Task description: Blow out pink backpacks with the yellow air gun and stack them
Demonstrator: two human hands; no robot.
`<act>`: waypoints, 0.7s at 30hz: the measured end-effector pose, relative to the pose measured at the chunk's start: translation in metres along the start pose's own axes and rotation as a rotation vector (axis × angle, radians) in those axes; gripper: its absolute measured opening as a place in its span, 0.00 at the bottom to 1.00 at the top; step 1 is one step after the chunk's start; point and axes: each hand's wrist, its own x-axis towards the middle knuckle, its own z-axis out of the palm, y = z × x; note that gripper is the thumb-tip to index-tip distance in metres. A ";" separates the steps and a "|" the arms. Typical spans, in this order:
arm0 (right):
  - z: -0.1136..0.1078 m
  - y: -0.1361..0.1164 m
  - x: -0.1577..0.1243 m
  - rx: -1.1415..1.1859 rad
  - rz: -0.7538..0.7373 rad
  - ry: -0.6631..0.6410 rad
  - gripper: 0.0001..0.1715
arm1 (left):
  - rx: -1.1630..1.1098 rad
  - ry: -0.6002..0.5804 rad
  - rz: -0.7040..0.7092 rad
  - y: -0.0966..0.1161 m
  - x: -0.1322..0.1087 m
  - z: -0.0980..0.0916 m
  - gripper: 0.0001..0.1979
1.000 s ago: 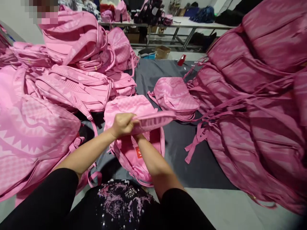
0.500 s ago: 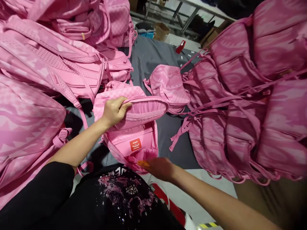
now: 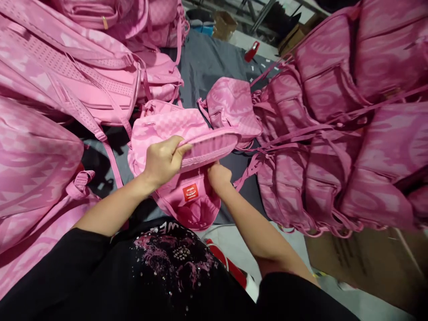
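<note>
We have the open pink bag [image 3: 174,119] on the dark-covered counter [image 3: 204,53], right in front of the wearer's body. Our left hand [image 3: 163,161] has a closed grip, thumb and fingers pinched on the near edge of its raised panel [image 3: 212,145], which tilts up over the bag's mouth. Our right hand [image 3: 220,178] is curled at the right side of the opening, just under that panel. Its fingertips are hidden, so we cannot tell how tight that grip is or whether it has hold of anything.

As for progress, we judge this bag to be midway through handling: it is open, the lining shows, and a red label [image 3: 190,192] can be read as a shape (the print is too small for us). The panel is not yet down, and the mouth is not closed.

Just beyond lies a smaller pink bag [image 3: 230,104], with no hand on it. More bags are heaped at the left [image 3: 70,58] and packed in rows at the right [image 3: 384,147]; we cannot tell which of those, if any, are finished.
</note>
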 end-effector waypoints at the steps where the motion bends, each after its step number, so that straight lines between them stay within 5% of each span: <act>1: 0.008 0.014 -0.011 -0.031 0.041 -0.014 0.24 | 0.017 0.033 -0.023 -0.004 -0.001 0.003 0.18; 6: 0.063 0.080 -0.089 0.045 0.140 -0.333 0.24 | 0.041 0.038 0.006 -0.009 -0.007 0.017 0.20; 9: 0.091 0.097 -0.126 0.487 0.086 -0.542 0.21 | 0.025 0.029 0.090 -0.004 -0.008 0.022 0.19; 13: 0.100 0.110 -0.145 1.032 0.102 -0.904 0.24 | 0.017 0.022 0.177 0.003 -0.005 0.023 0.19; 17: 0.100 0.104 -0.129 1.583 0.256 -0.852 0.29 | -0.026 -0.031 0.265 0.009 0.001 0.022 0.19; 21: 0.110 0.060 -0.103 2.036 0.169 -0.715 0.29 | -0.041 -0.091 0.274 0.013 0.006 0.021 0.21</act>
